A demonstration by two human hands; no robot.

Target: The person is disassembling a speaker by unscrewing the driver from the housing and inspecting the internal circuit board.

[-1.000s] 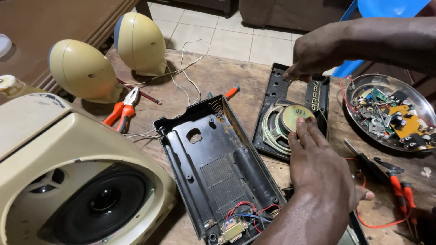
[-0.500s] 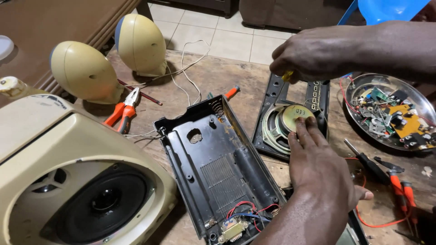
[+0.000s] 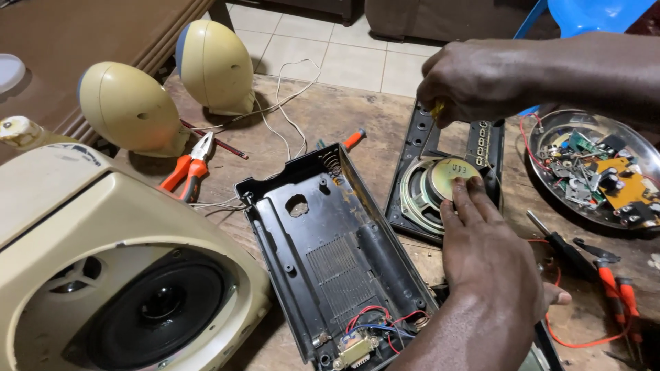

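Wooden workbench (image 3: 357, 117), cluttered. Left hand (image 3: 491, 257) lies flat, fingers spread and released, fingertips (image 3: 462, 187) pressing on the yellowish magnet cap of a small round speaker driver (image 3: 432, 192). The driver sits in a black plastic front panel (image 3: 481, 141) lying face down on the bench, right of centre.

Right hand (image 3: 481, 79) hovers above the panel's upper edge, clenched around a yellow-handled screwdriver (image 3: 435, 113); only a bit of the handle and a thin shaft show below the fist, the shaft angled down toward the driver's rim.

Just left of the panel: an open black plastic rear casing (image 3: 330, 254), with battery springs at its upper end and red, blue and black wires at the lower end.

Far left: a large cream speaker cabinet (image 3: 82, 227) with a black cone. Behind it, two cream egg-shaped speakers (image 3: 130, 110), orange-handled pliers (image 3: 189, 168) beside them, thin white wires trailing across the bench.

Right edge: a round metal dish (image 3: 543, 175) holding circuit scraps and screws. Below it, red-handled tools (image 3: 612, 285) and a loose red wire.
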